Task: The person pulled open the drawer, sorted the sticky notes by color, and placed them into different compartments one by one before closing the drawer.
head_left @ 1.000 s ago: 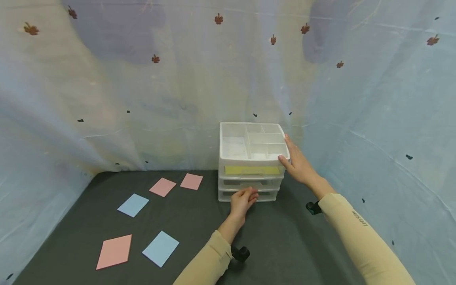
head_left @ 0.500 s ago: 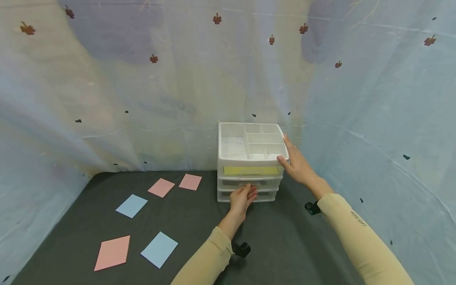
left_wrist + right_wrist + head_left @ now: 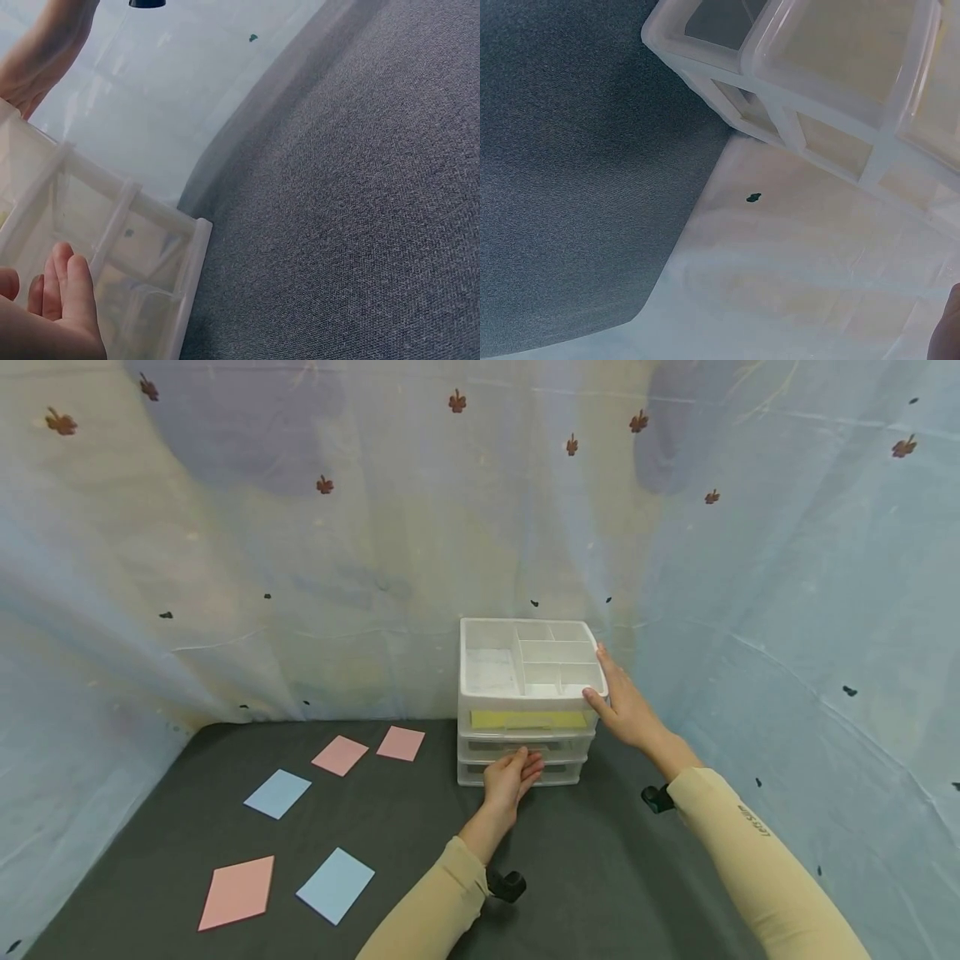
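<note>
White drawer unit (image 3: 525,710) faces the person, upright; both hands open, left (image 3: 510,777) at its front, right (image 3: 626,706) steadying.

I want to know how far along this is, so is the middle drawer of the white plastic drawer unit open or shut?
Shut, as far as the head view shows: the middle drawer sits flush with the drawers above and below in the white plastic drawer unit. The left hand touches its front.

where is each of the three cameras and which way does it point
Head: worn on the head, looking forward and down at the white drawer unit on the dark table; both beige sleeves, left hand and right hand show.
Left wrist: low beside the left hand, facing the unit's front; fingers and, at top left, the right arm show.
Right wrist: beside the unit, looking down its side to the table; barely any hand shows.
Shared: all three catch the drawer unit and table.
</note>
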`<state>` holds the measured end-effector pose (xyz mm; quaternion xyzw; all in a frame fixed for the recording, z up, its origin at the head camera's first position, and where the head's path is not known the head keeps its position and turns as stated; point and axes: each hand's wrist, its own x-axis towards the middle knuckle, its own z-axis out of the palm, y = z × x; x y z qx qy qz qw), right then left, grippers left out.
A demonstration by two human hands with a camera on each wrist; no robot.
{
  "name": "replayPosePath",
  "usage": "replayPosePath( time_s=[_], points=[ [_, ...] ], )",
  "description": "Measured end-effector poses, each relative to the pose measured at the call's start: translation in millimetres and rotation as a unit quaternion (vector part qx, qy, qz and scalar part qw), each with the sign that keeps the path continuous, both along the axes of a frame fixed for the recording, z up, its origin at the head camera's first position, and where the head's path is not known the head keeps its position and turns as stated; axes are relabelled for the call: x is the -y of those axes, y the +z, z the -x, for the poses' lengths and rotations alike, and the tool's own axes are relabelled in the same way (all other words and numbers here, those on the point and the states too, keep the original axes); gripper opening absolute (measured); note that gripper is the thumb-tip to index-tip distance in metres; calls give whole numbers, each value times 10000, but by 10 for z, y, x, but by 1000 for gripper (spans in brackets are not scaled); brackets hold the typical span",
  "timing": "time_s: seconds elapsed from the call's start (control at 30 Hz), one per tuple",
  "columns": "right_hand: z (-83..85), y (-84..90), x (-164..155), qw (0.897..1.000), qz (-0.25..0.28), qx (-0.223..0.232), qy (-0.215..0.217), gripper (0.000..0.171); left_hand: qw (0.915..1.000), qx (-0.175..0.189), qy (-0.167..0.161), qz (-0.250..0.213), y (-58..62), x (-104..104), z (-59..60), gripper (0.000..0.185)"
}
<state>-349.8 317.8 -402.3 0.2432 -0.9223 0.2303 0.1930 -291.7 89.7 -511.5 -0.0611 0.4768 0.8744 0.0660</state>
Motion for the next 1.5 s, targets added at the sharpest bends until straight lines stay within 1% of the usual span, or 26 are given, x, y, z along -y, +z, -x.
replayPosePath(
  time_s=[0.23,0.4,0.57,0.63,0.8,1.0,1.2,1.3,1.5],
  points=[
    [-7,4,7,9999,-19,128,-40,79,9999,-6,-129,-21,3,15,-64,33],
    [-18,5,15,9999,-10,89,-45,79,9997,-27,-226,8,2,29,-110,35],
    [-33,12,23,10000,18,81,-33,79,9994,36,-346,42,-1,41,-152,37],
    [-30,12,24,10000,21,81,-30,78,9991,111,-409,12,5,48,-173,37],
    [-18,9,19,10000,16,82,-19,78,9983,160,-564,-56,7,74,-227,39],
    [-16,6,15,9999,33,100,-9,78,9970,55,-769,-56,-16,107,-297,40],
    [-13,1,27,9999,33,148,-57,78,9955,-19,-948,48,-21,155,-405,40],
    [-16,2,34,9998,27,168,-67,78,9947,11,-1027,55,-14,174,-467,40],
    [-34,7,40,9998,84,164,-24,77,9922,48,-1246,-69,-1,209,-582,42]
  ],
)
